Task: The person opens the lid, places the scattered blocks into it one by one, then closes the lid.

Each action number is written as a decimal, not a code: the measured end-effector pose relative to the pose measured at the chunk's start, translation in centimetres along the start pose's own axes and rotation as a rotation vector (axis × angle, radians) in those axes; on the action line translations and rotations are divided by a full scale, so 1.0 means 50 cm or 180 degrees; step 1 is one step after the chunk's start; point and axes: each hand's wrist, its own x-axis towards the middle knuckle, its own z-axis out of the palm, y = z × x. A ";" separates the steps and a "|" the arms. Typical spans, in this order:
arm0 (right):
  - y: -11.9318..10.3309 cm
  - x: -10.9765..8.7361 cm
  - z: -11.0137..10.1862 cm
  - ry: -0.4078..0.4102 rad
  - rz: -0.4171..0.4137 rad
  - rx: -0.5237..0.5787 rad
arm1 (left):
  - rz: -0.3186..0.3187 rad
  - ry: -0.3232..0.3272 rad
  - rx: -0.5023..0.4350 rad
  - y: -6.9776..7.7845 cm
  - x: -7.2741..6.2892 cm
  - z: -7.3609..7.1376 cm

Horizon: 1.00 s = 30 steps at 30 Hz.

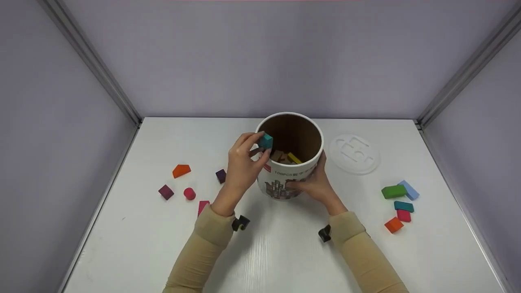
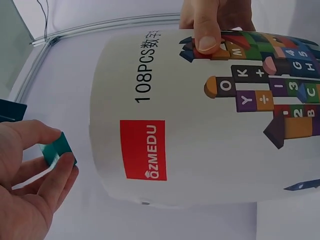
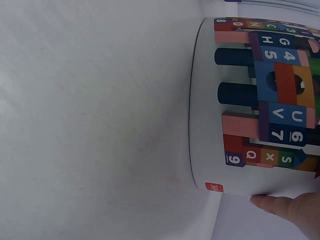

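A teal block is pinched between the thumb and fingers of my left hand, over the near left rim of a tall white bucket. The left wrist view shows the same teal block just off the bucket's mouth. My right hand grips the bucket's right side, thumb across the printed front and fingers round behind. Inside the bucket, a yellow block and several wood-coloured pieces lie at the bottom. In the right wrist view the bucket's printed wall is seen close up.
A clear round lid lies right of the bucket. At the far right are a green block, a light blue one and several others. On the left lie an orange block, a red cylinder and dark purple blocks.
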 end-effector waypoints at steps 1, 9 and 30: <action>0.000 0.000 0.000 0.0001 0.0006 -0.0010 | -0.0031 -0.0037 0.0028 -0.001 0.001 0.003; 0.003 0.001 0.001 -0.0017 -0.0010 0.0004 | -0.0228 -0.0239 0.0169 -0.011 0.007 0.018; -0.001 0.002 0.002 0.0005 -0.0007 -0.0087 | 0.0287 -0.0066 0.0226 -0.019 -0.015 0.007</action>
